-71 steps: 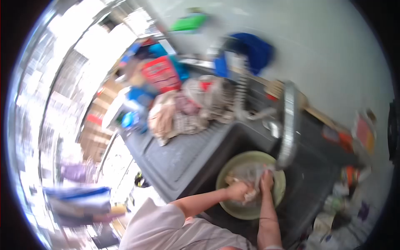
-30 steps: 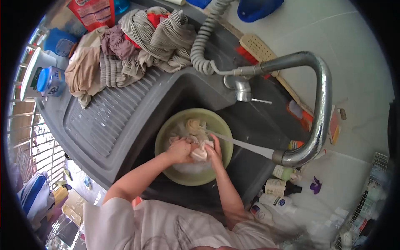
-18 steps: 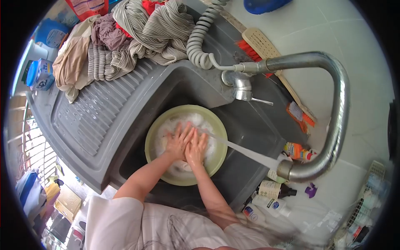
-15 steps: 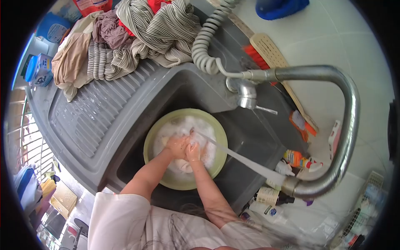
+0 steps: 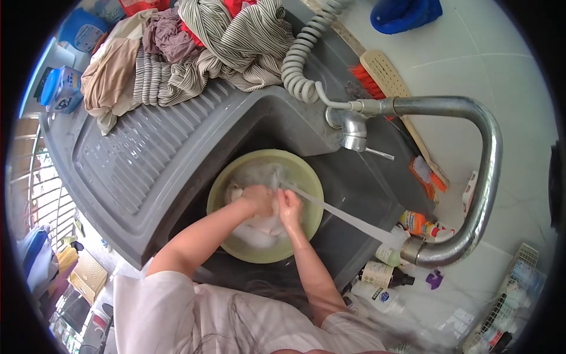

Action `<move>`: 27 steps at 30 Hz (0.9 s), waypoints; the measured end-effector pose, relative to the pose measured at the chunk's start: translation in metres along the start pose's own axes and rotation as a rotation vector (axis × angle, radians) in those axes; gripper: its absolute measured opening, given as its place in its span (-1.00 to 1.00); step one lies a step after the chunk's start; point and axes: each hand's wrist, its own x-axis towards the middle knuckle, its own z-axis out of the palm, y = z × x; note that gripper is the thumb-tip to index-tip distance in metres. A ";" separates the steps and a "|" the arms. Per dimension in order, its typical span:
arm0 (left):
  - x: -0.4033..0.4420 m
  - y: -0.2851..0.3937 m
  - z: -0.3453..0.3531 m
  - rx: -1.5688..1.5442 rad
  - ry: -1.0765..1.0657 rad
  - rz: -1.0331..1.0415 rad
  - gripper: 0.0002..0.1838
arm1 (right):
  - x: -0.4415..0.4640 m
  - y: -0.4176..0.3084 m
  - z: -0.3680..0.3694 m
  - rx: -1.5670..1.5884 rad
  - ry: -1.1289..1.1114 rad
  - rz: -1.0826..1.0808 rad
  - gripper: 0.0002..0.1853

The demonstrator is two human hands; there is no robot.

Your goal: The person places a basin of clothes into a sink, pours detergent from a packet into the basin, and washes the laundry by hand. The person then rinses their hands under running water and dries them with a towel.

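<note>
A pale green basin [image 5: 317, 221] stands in the grey sink, holding foamy water and a wet, pale cloth [image 5: 270, 225]. My left hand [image 5: 258, 199] is closed on the cloth over the middle of the basin, its fingers partly blurred. Just to its right, my right hand [image 5: 289, 206] is closed too, thumb up, gripping the same cloth. What lies inside the fists is mostly hidden. From the curved metal faucet [image 5: 494, 171], a stream of water [image 5: 348, 218] runs into the basin beside my hands.
Striped and beige clothes [image 5: 236, 47] lie heaped on the ridged drainboard [image 5: 132, 159]. A blue-lidded tub [image 5: 61, 89] sits at its left end. Along the sink's right side are a long-handled brush [image 5: 386, 74], an orange brush [image 5: 421, 174] and several bottles [image 5: 383, 274].
My hands have drawn slightly apart and risen from the foam, and the right one now shows as a fist. The foam looks thinner where the stream lands. The view has shifted a little.
</note>
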 end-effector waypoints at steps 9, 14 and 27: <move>-0.065 -0.013 0.042 0.405 0.138 0.045 -0.22 | -0.081 -0.032 -0.009 -0.473 -0.219 0.105 0.06; -0.004 -0.054 0.071 0.253 0.419 0.163 -0.26 | -0.056 -0.025 0.043 -0.572 -0.266 0.267 -0.03; 0.057 -0.065 0.053 -0.182 0.186 0.014 -0.29 | 0.050 0.012 0.009 -0.370 -0.659 0.213 -0.50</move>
